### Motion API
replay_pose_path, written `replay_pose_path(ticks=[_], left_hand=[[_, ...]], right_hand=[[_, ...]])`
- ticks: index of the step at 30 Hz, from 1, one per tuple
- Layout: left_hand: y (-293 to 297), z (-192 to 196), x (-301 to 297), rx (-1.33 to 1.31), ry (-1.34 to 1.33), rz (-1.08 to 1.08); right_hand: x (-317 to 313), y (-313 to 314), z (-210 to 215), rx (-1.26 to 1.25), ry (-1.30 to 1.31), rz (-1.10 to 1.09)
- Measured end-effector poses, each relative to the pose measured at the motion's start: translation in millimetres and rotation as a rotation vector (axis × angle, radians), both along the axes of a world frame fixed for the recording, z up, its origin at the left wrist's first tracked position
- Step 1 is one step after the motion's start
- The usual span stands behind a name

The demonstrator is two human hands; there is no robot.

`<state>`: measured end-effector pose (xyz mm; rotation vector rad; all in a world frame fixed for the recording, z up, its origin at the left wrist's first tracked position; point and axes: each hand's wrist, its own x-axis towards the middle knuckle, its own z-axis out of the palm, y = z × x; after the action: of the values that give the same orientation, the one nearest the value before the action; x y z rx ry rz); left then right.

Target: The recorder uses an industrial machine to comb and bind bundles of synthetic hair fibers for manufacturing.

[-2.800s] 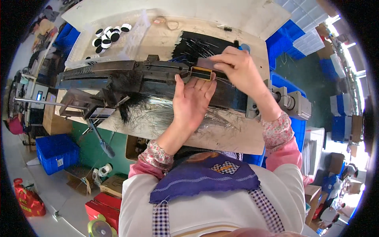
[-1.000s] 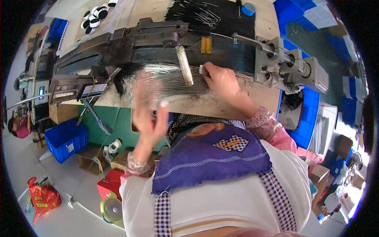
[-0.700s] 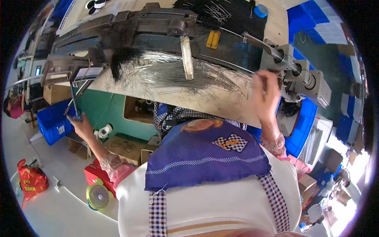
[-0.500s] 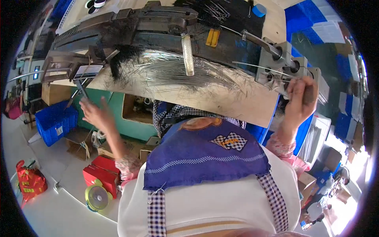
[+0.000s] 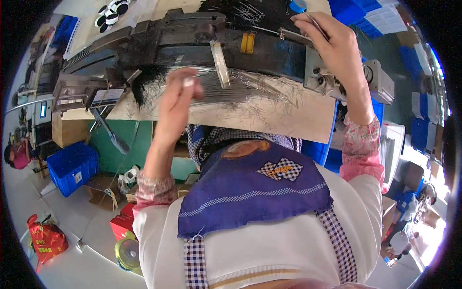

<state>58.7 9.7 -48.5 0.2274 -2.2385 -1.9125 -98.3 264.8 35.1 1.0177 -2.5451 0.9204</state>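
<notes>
My left hand (image 5: 179, 103) is over the left part of a pile of thin metal wires (image 5: 216, 96) on the wooden bench. Motion smears its fingers, so I cannot see whether they hold anything. My right hand (image 5: 337, 45) reaches over the grey metal fixture (image 5: 317, 79) at the bench's right end. Its fingers are pinched on a thin metal wire (image 5: 315, 21), beside a small blue cap (image 5: 298, 6). Behind the pile runs a dark metal machine bed (image 5: 187, 45) with a pale bar (image 5: 220, 65) sticking out toward me.
A handled lever (image 5: 113, 135) hangs from the machine's left end. Looped wire pieces (image 5: 248, 13) lie on the black surface at the back, near a yellow block (image 5: 247, 43). Black-and-white rolls (image 5: 111, 17) sit far left. A blue crate (image 5: 73, 166) stands on the floor.
My left hand has left the lever area and moved right, over the wire pile. From the fixture, my right hand has moved up and away from me, toward the blue cap.
</notes>
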Motion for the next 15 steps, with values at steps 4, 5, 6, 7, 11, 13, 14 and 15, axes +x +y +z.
replay_pose_path(ticks=[4,5,6,7,11,13,14,15], left_hand=[[68,-2,-16,0.419,-0.145,-0.036],[67,2,-18,0.527,-0.23,-0.029],[66,7,-24,0.634,-0.311,-0.025],[70,20,-23,0.77,-0.27,-0.088],[35,71,-26,1.144,-0.001,-0.243],[5,73,-28,1.64,0.04,-0.379],[-10,70,-21,1.646,0.187,-0.259],[-34,57,-17,1.858,0.198,-0.41]], right_hand=[[-25,-13,-20,0.089,0.164,0.201],[-28,-14,-31,0.147,0.237,0.26],[-33,-16,-37,0.207,0.314,0.318],[-24,-21,-39,0.217,0.226,0.268],[-25,-28,-39,0.221,0.336,0.26],[-21,-26,-35,0.228,0.366,0.288],[-19,-27,-36,0.202,0.36,0.319],[-13,-27,-35,0.194,0.321,0.34]])
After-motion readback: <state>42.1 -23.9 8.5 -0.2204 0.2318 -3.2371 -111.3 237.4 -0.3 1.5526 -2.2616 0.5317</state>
